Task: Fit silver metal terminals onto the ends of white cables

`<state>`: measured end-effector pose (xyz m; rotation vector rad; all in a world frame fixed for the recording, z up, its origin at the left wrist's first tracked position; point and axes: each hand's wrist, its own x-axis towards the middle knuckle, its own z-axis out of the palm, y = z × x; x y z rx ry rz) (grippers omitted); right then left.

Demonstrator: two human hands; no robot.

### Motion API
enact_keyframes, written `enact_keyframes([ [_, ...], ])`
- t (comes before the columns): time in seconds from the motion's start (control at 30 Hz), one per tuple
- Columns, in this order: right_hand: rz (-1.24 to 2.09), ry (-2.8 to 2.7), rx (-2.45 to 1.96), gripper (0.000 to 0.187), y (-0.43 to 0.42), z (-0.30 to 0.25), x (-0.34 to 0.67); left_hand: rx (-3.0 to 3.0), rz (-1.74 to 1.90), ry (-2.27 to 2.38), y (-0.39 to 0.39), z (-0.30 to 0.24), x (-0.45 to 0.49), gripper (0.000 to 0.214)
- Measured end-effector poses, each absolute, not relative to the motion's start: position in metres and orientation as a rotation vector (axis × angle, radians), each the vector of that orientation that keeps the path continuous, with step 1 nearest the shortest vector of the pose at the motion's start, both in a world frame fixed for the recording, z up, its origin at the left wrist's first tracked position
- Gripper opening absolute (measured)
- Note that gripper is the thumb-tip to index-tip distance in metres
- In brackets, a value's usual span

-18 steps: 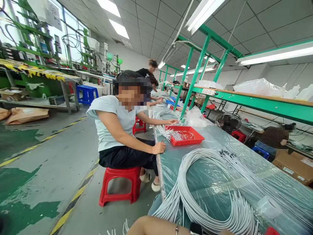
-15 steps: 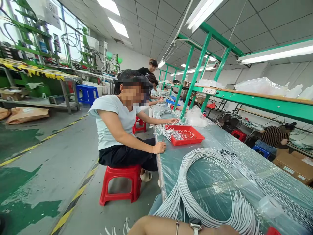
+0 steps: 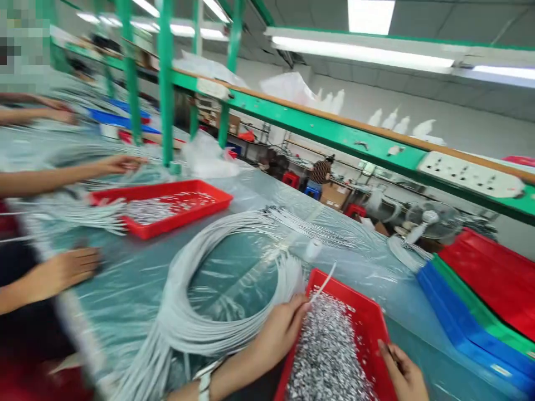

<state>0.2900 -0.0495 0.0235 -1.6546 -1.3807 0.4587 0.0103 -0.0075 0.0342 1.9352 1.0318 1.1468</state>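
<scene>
My left hand [image 3: 282,323], with a watch on the wrist, pinches a single white cable [image 3: 324,281] close to its end, which sticks up over the tray's left rim. Under and beside it stands a red tray [image 3: 378,317] holding a heap of small shiny metal parts [image 3: 330,351]. At the tray's right side is my right hand [image 3: 403,370], its fingers curled round a small dark thing that I cannot make out. A large coil of white cables [image 3: 179,301] lies left of the tray, its cut ends bunched behind my left hand.
Blue, green and red stacked trays [image 3: 472,317] lie to the right. A co-worker's hands [image 3: 62,273] are at the left, near another red tray [image 3: 179,223] of small parts. A green shelf frame [image 3: 317,125] with a power strip [image 3: 470,172] spans the table.
My view has swung to the right and down. Earlier only my left forearm showed at the bottom edge; now both hands, the near red tray and the held cable are in view.
</scene>
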Motion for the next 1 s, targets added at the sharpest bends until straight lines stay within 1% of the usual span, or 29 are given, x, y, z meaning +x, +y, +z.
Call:
enact_keyframes([
  [0.03,0.456,-1.34,-1.641,0.043,-0.051,0.022,0.293,1.901,1.161,0.981,-0.01,0.035,0.009,0.032],
  [0.07,0.456,-1.306,-1.628,0.046,-0.051,0.021,0.294,1.869,1.166,0.941,-0.014,0.035,0.009,0.032],
  [0.13,0.454,-1.256,-1.608,0.048,-0.053,0.022,0.288,1.807,1.159,0.875,-0.02,0.034,0.008,0.032],
  [0.23,0.481,-1.237,-1.568,0.045,-0.06,0.033,0.267,1.695,1.119,0.778,-0.029,0.031,0.009,0.032],
  [0.4,0.575,-1.313,-1.469,0.032,-0.067,0.069,0.215,1.683,1.041,0.712,-0.035,0.029,0.008,0.031],
  [0.6,0.694,-1.377,-1.383,0.026,-0.052,0.103,0.177,1.726,1.017,0.702,-0.042,0.032,0.006,0.028],
  [0.8,0.767,-1.393,-1.365,0.026,-0.05,0.106,0.173,1.689,1.086,0.753,-0.052,0.035,0.01,0.028],
  [1.0,0.935,-1.451,-1.341,0.021,-0.054,0.093,0.166,1.569,0.967,0.693,-0.051,0.04,0.007,0.035],
])
